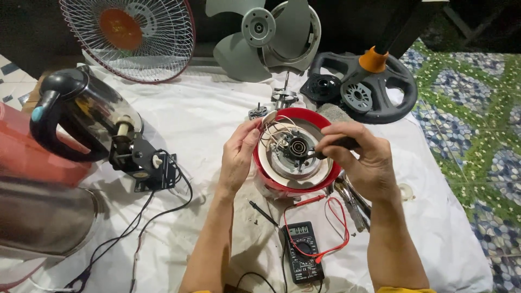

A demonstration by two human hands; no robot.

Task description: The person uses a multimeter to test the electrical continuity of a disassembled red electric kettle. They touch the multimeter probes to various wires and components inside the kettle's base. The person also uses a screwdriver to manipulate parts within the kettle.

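Round red-shelled appliance base (293,149) is lying upside down on the white cloth (206,119) covering the counter, bottom cover already off: pale inner plate, loose white and red wires and the black round connector at centre are all exposed. Left hand (239,157) is steadying it, fingers curled together against the left rim. Right hand (361,160) is gripping a dark-handled tool (339,144), fingers wrapped tight on the handle, tip working at the centre connector; cannot tell if it is a driver or a probe. Black digital multimeter (303,252) with red and black leads is sitting just in front, display lit, leads lying loose on the cloth. So my read: opening-up done, work on the connector under way, closing-up not yet started. Steel kettle with black handle (81,116) and fan parts lying well apart, untouched.
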